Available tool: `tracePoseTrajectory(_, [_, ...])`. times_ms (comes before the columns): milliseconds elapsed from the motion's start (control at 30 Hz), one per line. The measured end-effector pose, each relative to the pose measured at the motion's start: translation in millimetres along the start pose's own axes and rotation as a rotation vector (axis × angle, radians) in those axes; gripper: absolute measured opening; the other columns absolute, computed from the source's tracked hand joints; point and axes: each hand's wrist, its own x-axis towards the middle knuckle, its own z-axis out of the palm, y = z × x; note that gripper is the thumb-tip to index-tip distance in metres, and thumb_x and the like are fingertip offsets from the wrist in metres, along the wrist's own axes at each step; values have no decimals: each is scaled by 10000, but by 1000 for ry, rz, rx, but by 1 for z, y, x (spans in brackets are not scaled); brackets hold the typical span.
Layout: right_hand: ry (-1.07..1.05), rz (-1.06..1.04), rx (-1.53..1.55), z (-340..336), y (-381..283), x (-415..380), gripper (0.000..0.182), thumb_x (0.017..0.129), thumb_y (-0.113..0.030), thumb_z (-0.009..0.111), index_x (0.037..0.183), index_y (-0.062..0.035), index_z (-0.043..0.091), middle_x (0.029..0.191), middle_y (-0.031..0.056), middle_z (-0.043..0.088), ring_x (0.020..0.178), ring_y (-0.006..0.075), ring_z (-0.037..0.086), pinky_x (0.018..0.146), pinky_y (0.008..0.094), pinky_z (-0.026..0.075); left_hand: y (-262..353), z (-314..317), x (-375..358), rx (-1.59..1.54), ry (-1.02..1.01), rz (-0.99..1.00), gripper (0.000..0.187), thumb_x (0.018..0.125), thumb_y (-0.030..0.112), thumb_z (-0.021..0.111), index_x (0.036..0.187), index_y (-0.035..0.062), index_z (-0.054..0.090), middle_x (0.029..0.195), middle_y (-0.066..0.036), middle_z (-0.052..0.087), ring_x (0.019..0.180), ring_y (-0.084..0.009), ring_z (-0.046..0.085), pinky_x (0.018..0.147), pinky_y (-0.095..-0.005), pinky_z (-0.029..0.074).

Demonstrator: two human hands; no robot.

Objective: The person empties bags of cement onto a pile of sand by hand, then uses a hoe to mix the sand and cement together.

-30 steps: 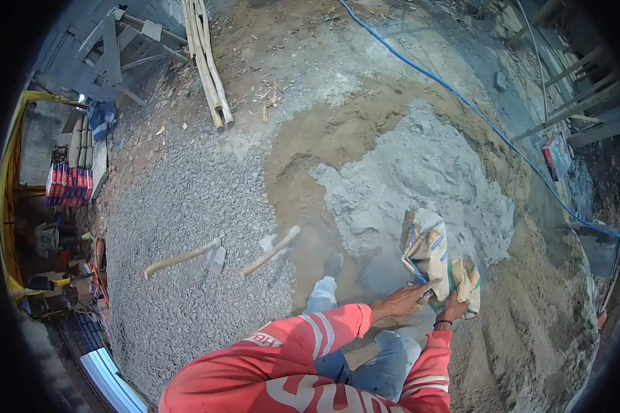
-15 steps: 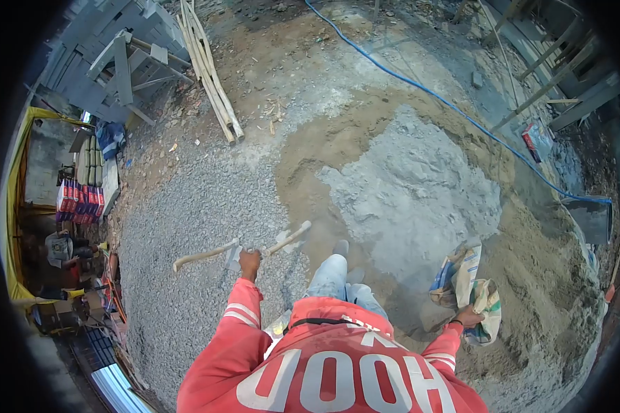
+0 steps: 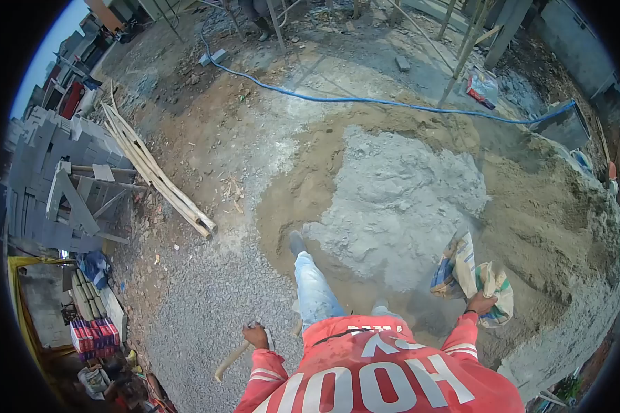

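My right hand is closed on a woven sack with blue and green markings, which hangs over the edge of the sand. Low on the left, my left hand is over the gravel, beside a curved wooden handle. Its fingers look curled, but what they hold, if anything, is too small to make out. Grey powder lies spread over brown sand in front of me.
A blue hose crosses the ground beyond the powder. Long wooden poles lie at the left, near stacked blocks. Gravel covers the near left. A person's legs show at the top, among upright poles.
The view has turned, and the poles and powder appear shifted left. One foot has stepped forward to the sand's edge. The sack is still in my right hand.
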Motion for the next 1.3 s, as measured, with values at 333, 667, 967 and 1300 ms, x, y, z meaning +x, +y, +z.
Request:
tracePoseTrajectory(333, [69, 292, -3, -8, -128, -228, 457, 739, -139, 712, 1085, 16, 458, 979, 289, 623, 959, 473, 582, 796, 516, 466, 289, 116, 287, -132, -840, 54, 361, 831, 23, 594, 1184, 12, 520, 851, -141, 647, 619, -236, 663, 447, -301, 480])
tracePoseTrajectory(667, [-443, 866, -396, 10, -173, -513, 501, 706, -185, 734, 1106, 11, 505, 1029, 251, 640, 990, 415, 624, 832, 470, 520, 401, 175, 445, -43, -996, 105, 347, 804, 5, 587, 1145, -25, 531, 795, -161, 639, 565, -252, 637, 424, -320, 474])
tracePoseTrajectory(967, [-238, 825, -60, 81, -327, -112, 552, 673, -242, 790, 1100, 20, 559, 1084, 251, 636, 993, 398, 633, 820, 466, 530, 590, 223, 483, 125, -843, 299, 307, 838, 57, 588, 1135, 20, 521, 884, -162, 638, 697, -246, 651, 544, -344, 518])
tracePoseTrajectory(1300, [512, -474, 777, -288, -782, 328, 427, 796, -215, 724, 1133, 16, 600, 1039, 128, 663, 927, 201, 640, 819, 314, 505, 923, 262, 336, -293, -931, 937, 284, 865, 51, 600, 1144, 12, 569, 847, -102, 635, 642, -177, 638, 577, -278, 491])
